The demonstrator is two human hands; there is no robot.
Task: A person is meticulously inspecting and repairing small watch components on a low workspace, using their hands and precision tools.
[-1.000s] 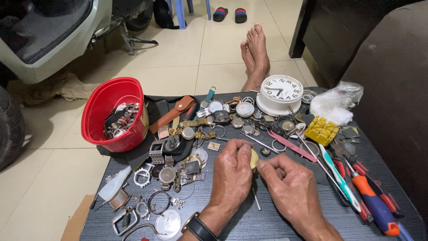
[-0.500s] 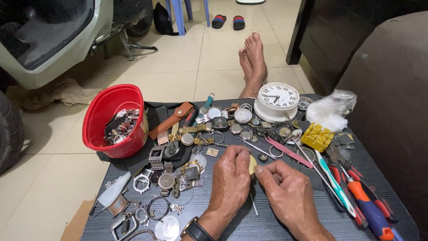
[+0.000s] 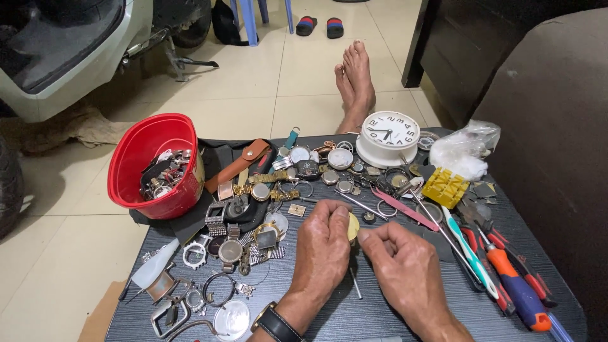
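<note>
Head view, left hand: the left hand (image 3: 324,244) is curled at the near middle of the dark table (image 3: 380,316), fingers closed on a small round yellowish piece (image 3: 353,226), which shows only as a sliver past the fingertips; a dark watch sits on its wrist.
Head view, right hand: the right hand (image 3: 400,259) lies just right of it, fingers bent inward and pinched narrow, its fingertips touching or almost touching the yellowish piece; whether it grips anything cannot be told.
Held piece: it sits between the two hands, above the table's near middle, possibly a watch case, though too much is hidden to be sure.
Thin metal rod: a thin metal rod (image 3: 355,283) lies on the table under and between the hands.
Left side: a red plastic bowl (image 3: 152,168) stands at the far left edge, holding watch parts; nearer lies a scatter of watch cases and rings (image 3: 215,278).
Far side: a white round clock (image 3: 387,136) sits at the far edge, with small watches and a brown leather strap (image 3: 237,164) to its left.
Right side: a yellow block tool (image 3: 445,187) and a clear plastic bag (image 3: 465,149) lie far right; nearer are a pink strip (image 3: 405,209), a white and green toothbrush (image 3: 468,250) and an orange and blue screwdriver (image 3: 516,288).
Beyond the table: bare feet (image 3: 354,82) rest on the tiled floor (image 3: 253,95).
</note>
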